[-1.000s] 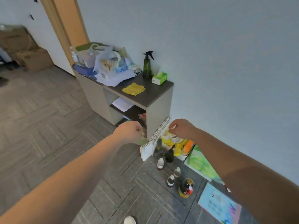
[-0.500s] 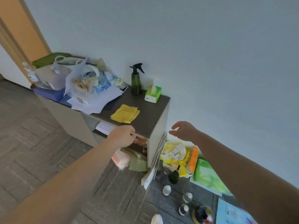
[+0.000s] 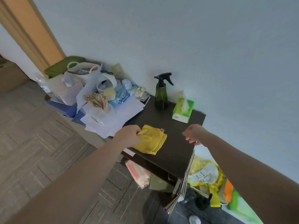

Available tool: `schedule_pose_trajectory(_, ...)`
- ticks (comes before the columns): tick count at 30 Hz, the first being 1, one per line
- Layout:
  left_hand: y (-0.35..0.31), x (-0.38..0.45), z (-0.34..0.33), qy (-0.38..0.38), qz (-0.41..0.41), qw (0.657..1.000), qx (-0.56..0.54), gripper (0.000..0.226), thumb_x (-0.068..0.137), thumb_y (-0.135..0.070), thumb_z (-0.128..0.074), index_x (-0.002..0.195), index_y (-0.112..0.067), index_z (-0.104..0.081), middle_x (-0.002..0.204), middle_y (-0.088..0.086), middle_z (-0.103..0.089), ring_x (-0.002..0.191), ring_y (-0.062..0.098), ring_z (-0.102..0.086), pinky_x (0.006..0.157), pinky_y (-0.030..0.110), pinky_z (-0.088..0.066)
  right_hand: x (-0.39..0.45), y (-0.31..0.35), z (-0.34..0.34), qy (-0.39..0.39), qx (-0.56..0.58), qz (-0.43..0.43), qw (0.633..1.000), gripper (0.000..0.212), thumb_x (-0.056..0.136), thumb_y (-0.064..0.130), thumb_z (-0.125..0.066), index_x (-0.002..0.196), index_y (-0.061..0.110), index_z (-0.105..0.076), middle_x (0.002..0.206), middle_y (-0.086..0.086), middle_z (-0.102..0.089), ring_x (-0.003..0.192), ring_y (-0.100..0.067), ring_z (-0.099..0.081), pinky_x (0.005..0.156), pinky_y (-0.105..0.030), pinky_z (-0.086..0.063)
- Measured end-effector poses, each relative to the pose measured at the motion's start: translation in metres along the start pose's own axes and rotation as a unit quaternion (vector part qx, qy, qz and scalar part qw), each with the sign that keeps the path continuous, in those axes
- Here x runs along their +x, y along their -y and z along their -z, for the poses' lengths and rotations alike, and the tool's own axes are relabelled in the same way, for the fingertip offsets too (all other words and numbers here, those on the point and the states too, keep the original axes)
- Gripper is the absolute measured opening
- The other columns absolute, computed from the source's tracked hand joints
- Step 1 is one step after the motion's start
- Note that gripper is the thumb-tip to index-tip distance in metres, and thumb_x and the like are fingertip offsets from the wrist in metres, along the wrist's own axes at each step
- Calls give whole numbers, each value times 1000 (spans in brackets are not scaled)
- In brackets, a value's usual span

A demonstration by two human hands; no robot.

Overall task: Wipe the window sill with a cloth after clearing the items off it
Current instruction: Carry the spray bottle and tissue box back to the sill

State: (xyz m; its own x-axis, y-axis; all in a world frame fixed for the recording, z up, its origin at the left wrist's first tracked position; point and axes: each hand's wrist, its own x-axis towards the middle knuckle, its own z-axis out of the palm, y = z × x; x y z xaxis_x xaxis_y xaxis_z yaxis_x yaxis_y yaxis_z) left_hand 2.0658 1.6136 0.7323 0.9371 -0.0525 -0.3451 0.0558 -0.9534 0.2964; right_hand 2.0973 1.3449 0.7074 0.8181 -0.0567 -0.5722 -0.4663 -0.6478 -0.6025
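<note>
yellow cloth [image 3: 151, 139] pinched at its near-left edge by the left hand [image 3: 128, 136] on the dark cabinet top [image 3: 178, 143]

the folded cloth lay flat near the front edge of the top, its left edge partly hidden under the curled fingers — a grip between thumb and fingers was seen. the right hand [image 3: 193, 134] was held above the top's right edge with its fingers loosely bent and nothing in it; the fingertips were blurred. a green spray bottle [image 3: 161, 94] and a tissue box [image 3: 183, 110] stood upright at the back by the wall, well apart from the cloth. the heap of papers and bags [image 3: 103, 101] to the left was too jumbled to be sorted out, and the items on the floor [image 3: 208, 180] below the right forearm were partly cut off — no window sill could be made out.
</note>
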Motion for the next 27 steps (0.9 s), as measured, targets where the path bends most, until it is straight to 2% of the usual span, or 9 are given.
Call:
schedule_pose_trajectory(4,10,59,10,9,-9,1000,-2,45,95,-34,-51,138,-19,-46,140,4,-51,127,23,-49,104,35,-40,37,13,12,-25,28,-41,998,27,91,19,-58,111,2,-63,101,-15,-70,78,-24,-59,62,-31,-49)
schedule_pose_trajectory(7,12,112,12,15,-39,999,11,51,94,-37,-53,141,-18,-43,145,6,-45,131,25,-45,106,37,-39,57,20,19,-30,28,-76,996,23,96,18,-51,113,5,-59,119,-19,-66,85,-24,-58,74,-36,-51)
schedule_pose_trajectory(9,11,147,12,23,-61,998,1,59,93,-39,-54,145,-19,-36,149,7,-39,134,26,-41,108,38,-37,67,24,20,-12,19,-104,994,26,100,19,-42,121,7,-51,126,-19,-62,94,-25,-57,82,-37,-50)
schedule_pose_trajectory(12,12,199,14,25,-96,995,-8,73,89,-45,-57,150,-20,-24,155,7,-30,138,26,-36,110,42,-36,87,25,21,-71,45,-141,986,29,99,23,-46,122,7,-51,114,-16,-68,94,-28,-64,83,-38,-52)
schedule_pose_trajectory(15,15,239,16,33,-120,992,-10,82,87,-47,-61,151,-21,-17,158,7,-22,141,28,-31,110,45,-36,106,27,16,-99,51,-180,977,29,98,25,-47,121,7,-51,107,-15,-69,97,-29,-67,87,-42,-55)
schedule_pose_trajectory(17,19,264,16,37,-132,990,-18,84,86,-46,-62,151,-21,-15,159,9,-18,143,29,-28,110,47,-36,119,31,9,-117,56,-195,972,30,99,26,-46,118,5,-52,105,-17,-70,90,-29,-66,88,-44,-55)
schedule_pose_trajectory(21,24,303,13,38,-138,987,-68,93,83,-45,-67,152,-15,-13,158,13,-20,144,30,-25,112,47,-34,141,36,-6,-125,67,-224,964,26,99,29,-42,108,7,-53,94,-15,-67,79,-28,-60,82,-42,-55)
schedule_pose_trajectory(27,16,340,4,53,-145,974,-165,105,75,-48,-75,152,-13,-12,157,10,-22,144,28,-24,114,45,-30,168,35,-16,-159,103,-268,945,40,99,39,-38,113,4,-52,90,-15,-66,74,-27,-60,75,-42,-57)
